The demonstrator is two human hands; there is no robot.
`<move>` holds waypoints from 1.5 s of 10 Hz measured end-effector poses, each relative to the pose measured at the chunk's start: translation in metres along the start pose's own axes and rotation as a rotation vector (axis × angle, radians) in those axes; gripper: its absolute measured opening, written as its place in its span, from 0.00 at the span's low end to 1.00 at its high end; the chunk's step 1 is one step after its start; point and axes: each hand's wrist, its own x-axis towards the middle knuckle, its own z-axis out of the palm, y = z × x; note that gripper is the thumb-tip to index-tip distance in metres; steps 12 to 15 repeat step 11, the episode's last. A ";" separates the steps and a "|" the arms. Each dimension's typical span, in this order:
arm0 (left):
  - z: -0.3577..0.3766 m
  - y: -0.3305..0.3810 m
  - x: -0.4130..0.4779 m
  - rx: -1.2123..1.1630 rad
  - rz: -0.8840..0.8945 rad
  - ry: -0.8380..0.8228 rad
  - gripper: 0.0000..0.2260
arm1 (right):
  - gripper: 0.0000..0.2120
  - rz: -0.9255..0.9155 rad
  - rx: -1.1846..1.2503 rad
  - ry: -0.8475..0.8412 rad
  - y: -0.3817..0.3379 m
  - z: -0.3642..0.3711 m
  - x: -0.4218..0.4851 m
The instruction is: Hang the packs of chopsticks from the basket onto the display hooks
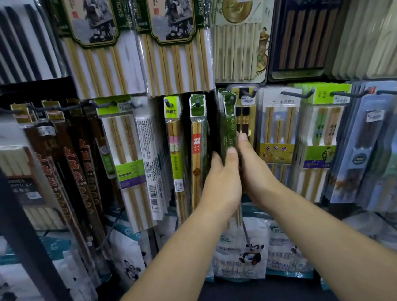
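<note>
Two bare arms reach in from the bottom, and the left hand grips the green packs of chopsticks with its thumb across the front, while the right hand lies flat against their right side, fingers straight. The packs seem to hang in a thin bunch on a dark hook, between a red-and-yellow pack and a black-and-gold pack. They look light, long and stiff in slippery plastic, so I would hold them round the middle and steer the top hole.
</note>
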 end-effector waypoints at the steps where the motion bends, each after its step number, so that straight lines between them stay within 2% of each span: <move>1: -0.016 -0.012 -0.036 0.208 0.101 0.003 0.25 | 0.35 -0.121 -0.154 0.110 -0.001 -0.004 -0.016; 2: -0.036 -0.020 -0.059 0.237 0.244 0.099 0.12 | 0.20 -0.334 -0.313 0.310 -0.005 -0.004 -0.035; 3: -0.052 -0.020 -0.055 0.212 0.393 0.262 0.08 | 0.12 -0.513 -0.375 0.352 -0.012 0.009 -0.056; 4: -0.061 -0.014 -0.034 0.252 0.455 0.331 0.05 | 0.16 -0.531 -0.421 0.215 -0.014 0.026 -0.063; 5: -0.062 -0.013 -0.012 0.240 0.399 0.247 0.15 | 0.22 -0.407 -0.393 0.072 -0.011 0.038 -0.054; 6: -0.059 -0.015 0.005 0.182 0.289 0.159 0.21 | 0.26 -0.270 -0.280 0.016 -0.007 0.046 -0.040; 7: -0.055 -0.017 0.017 0.033 0.243 0.082 0.17 | 0.28 -0.134 -0.157 0.007 -0.003 0.054 -0.025; 8: -0.052 -0.013 0.024 -0.009 0.230 0.093 0.15 | 0.29 -0.071 -0.137 0.032 -0.002 0.059 -0.015; 9: -0.056 -0.011 0.021 0.043 0.213 0.096 0.15 | 0.28 -0.096 -0.198 0.016 -0.006 0.056 -0.019; 10: -0.066 -0.008 0.008 0.207 0.183 0.127 0.21 | 0.27 -0.107 -0.297 0.026 -0.014 0.043 -0.044; 11: -0.078 -0.018 -0.031 0.307 0.246 0.162 0.24 | 0.17 -0.143 -0.303 0.018 -0.034 0.016 -0.082; 15: -0.078 -0.018 -0.031 0.307 0.246 0.162 0.24 | 0.17 -0.143 -0.303 0.018 -0.034 0.016 -0.082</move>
